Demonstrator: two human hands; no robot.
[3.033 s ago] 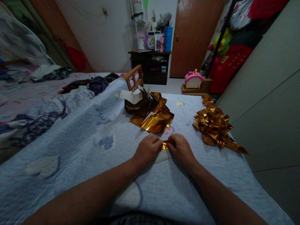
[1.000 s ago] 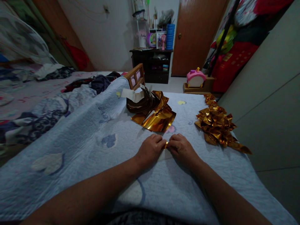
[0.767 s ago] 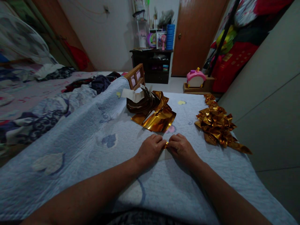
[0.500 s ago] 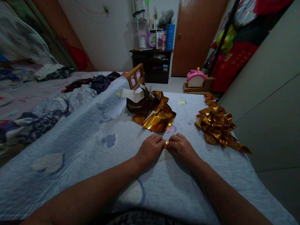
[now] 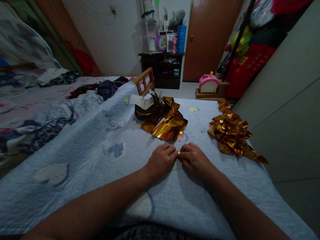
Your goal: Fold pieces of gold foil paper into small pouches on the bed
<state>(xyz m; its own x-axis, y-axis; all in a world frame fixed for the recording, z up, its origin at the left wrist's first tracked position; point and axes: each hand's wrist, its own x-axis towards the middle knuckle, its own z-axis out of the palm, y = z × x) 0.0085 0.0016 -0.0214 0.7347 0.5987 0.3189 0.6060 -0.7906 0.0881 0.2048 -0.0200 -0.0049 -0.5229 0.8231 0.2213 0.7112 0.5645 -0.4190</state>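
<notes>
My left hand (image 5: 162, 160) and my right hand (image 5: 193, 157) meet low over the quilt, fingertips almost touching. Both are closed in a pinch on a sheet of gold foil paper (image 5: 178, 153); only a small shiny bit shows between the fingers, and a pale part of the sheet lies below them. Beyond my hands is a loose stack of gold foil paper (image 5: 171, 128), its sheets curled and fanned, with pale backs at its left end. Off to the right lies a heap of folded gold foil pieces (image 5: 231, 133).
A blue quilt (image 5: 100, 180) with heart patterns covers the surface under my hands. A small wooden rail (image 5: 143, 81) stands behind the stack. A pale cabinet (image 5: 282, 110) borders the right side. Rumpled clothes (image 5: 107, 89) lie at the left.
My fingertips have drawn closer together, and less of the gold foil shows between them. The stack and the folded heap have not moved.
</notes>
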